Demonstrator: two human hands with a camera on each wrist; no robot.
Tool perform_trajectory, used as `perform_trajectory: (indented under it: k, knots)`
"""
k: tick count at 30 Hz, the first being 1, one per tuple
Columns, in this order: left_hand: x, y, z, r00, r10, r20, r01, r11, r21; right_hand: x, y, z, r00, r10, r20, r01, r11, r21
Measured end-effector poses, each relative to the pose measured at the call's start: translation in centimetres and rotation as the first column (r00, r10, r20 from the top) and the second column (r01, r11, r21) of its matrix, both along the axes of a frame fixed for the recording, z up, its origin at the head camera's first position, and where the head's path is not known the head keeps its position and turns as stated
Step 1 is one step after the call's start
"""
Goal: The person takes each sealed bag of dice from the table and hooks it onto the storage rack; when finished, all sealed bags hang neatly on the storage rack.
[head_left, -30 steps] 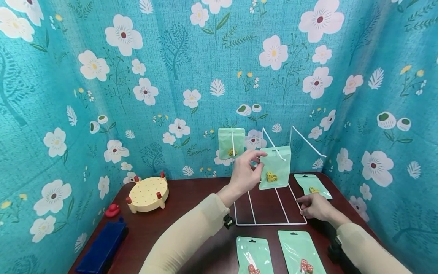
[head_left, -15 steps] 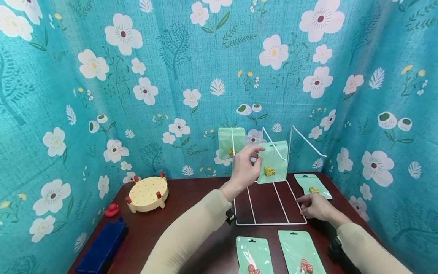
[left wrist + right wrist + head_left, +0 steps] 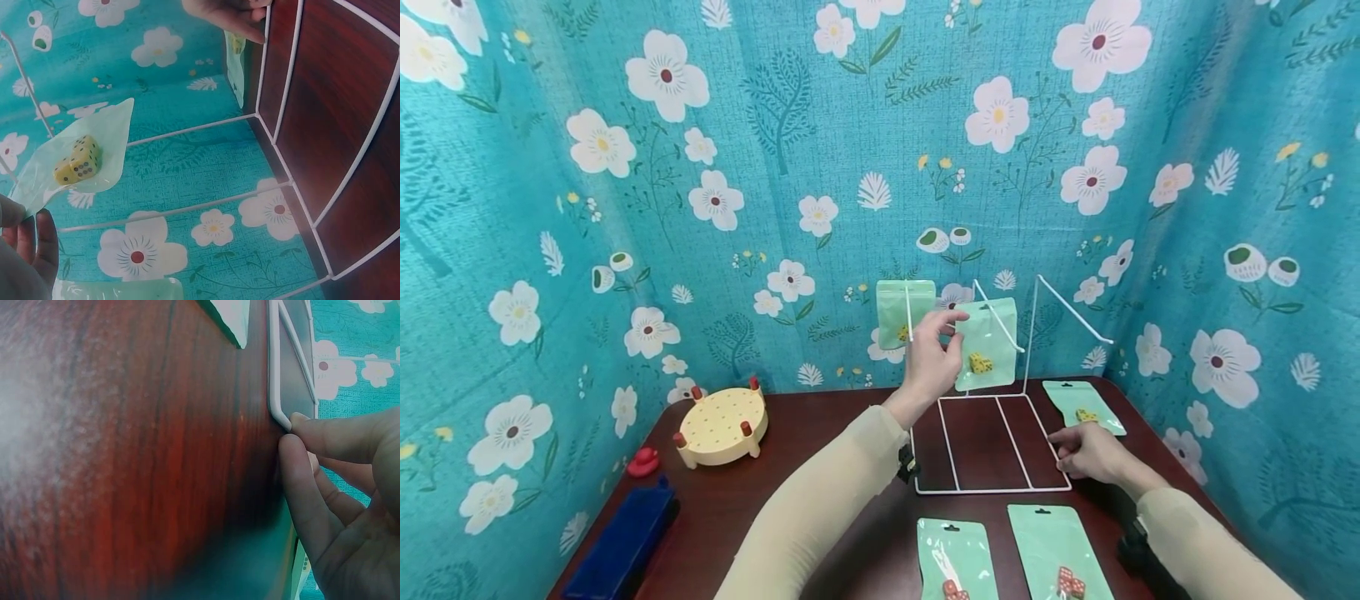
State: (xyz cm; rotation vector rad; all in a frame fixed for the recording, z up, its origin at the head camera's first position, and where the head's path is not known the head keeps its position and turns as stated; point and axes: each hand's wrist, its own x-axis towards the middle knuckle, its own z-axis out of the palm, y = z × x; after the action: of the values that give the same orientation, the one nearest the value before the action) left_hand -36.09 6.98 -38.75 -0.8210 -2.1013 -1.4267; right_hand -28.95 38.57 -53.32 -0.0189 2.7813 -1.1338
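Note:
My left hand (image 3: 934, 358) pinches the left edge of a pale green zip bag (image 3: 1000, 329) between thumb and fingers; yellow dice (image 3: 78, 164) show through it. The bag hangs upright at the middle prong (image 3: 1000, 318) of a white wire rack (image 3: 992, 491), the prong passing by its top. Whether the prong runs through the bag's slot is too small to tell. At the rack's front right corner, my right hand (image 3: 1093, 452) pinches the base wire (image 3: 275, 394) between thumb and finger. Another green bag (image 3: 891, 304) with yellow dice hangs on the left prong.
A green bag (image 3: 1078, 400) with yellow dice lies right of the rack. Two bags with red dice, one left (image 3: 951, 546) and one right (image 3: 1052, 542), lie in front. Further left are a cream round stand (image 3: 722, 421), a red duck (image 3: 643, 462) and a blue case (image 3: 621, 537).
My left hand has moved the bag left and slightly up, further back along the middle prong. The right hand stays at the rack's corner.

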Motion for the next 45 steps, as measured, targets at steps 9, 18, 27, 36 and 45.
perform_trajectory:
  k: [9,18,27,36,45]
  knots:
    - [-1.3,0.5,0.1,0.999,0.043,-0.018,-0.043,0.999,0.022,-0.1,-0.1,-0.1,1.0,-0.005,0.009,0.005,1.0,0.002]
    - [-2.2,1.2,0.3,0.996,0.075,0.046,-0.076,0.997,0.021,0.0,-0.2,-0.1,1.0,-0.005,0.007,0.005,1.0,0.0]
    - [-2.8,1.3,0.2,0.991,0.096,0.091,-0.099,0.995,0.022,-0.1,-0.5,-0.1,1.0,-0.014,-0.005,0.014,1.0,0.002]
    - [-3.1,1.3,0.2,0.99,0.11,0.087,-0.113,0.993,0.035,-0.1,-0.6,-0.3,1.0,-0.025,0.008,0.025,1.0,-0.006]
    - [-2.5,0.9,-0.6,0.995,0.081,0.06,-0.081,0.997,-0.001,0.0,-0.2,-0.3,1.0,-0.027,0.0,0.027,1.0,0.004]
